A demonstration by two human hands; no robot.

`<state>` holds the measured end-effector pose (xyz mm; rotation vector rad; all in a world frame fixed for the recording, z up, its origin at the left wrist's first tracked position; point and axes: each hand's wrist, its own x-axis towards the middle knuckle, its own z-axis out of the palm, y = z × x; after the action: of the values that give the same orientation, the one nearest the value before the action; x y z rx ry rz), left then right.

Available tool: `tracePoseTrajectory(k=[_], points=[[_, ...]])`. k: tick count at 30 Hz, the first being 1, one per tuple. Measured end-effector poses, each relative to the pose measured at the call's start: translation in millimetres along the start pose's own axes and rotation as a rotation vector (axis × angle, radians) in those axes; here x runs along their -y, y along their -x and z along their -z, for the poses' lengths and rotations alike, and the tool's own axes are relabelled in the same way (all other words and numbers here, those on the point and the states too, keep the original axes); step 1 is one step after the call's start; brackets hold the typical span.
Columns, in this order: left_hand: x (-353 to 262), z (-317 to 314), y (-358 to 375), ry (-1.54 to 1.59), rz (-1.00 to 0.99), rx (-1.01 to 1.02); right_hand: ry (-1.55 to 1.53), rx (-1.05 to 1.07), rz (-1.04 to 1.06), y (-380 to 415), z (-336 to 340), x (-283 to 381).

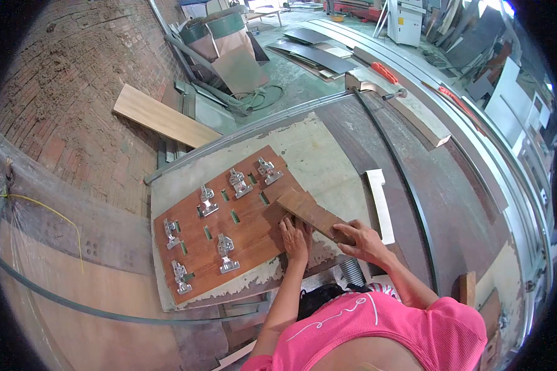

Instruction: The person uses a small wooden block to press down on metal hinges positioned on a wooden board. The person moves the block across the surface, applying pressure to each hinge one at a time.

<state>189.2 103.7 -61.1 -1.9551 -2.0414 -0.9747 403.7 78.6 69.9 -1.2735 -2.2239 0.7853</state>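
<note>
My right hand (362, 242) grips the near end of a short brown wooden strip (315, 214), thumb on top. The strip slants up and left over the edge of a reddish-brown wooden panel (254, 213). Beside the strip, my left hand (296, 238) rests on the panel with its fingers curled. Part of those fingers, and whatever they hold, is hidden. Several metal cabinet hinges (227, 253) stand on the panel in two rows. Small dark green slots show between them. The panel lies on a worn, pale board (319, 145).
A white notched strip (380, 207) lies right of my hands, beside a long dark metal bar (402, 167). Farther back lies a boxy beam (408, 111) with a red-handled tool (385, 73). A light plank (164, 117) leans at the left, near a brick wall (74, 80).
</note>
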Motion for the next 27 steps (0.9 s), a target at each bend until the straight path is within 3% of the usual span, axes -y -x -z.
tracePoseTrajectory(k=[2,4,5,7,10,27], points=[[11,-21,6,0.04,-0.003,-0.016,-0.014,-0.005,0.003,0,0,1],[36,-71,23,0.707,0.166,-0.117,-0.017,-0.012,-0.002,0,0,1],[32,-65,20,0.708,0.166,-0.117,-0.016,-0.012,-0.003,0,0,1],[15,-33,6,0.17,0.04,-0.053,0.004,-0.017,0.023,-1,-2,-2],[0,-3,0,-0.027,0.02,-0.021,0.014,0.018,0.012,-1,-4,-3],[2,-4,3,-0.018,0.006,-0.056,0.018,0.014,-0.008,1,-1,-1]])
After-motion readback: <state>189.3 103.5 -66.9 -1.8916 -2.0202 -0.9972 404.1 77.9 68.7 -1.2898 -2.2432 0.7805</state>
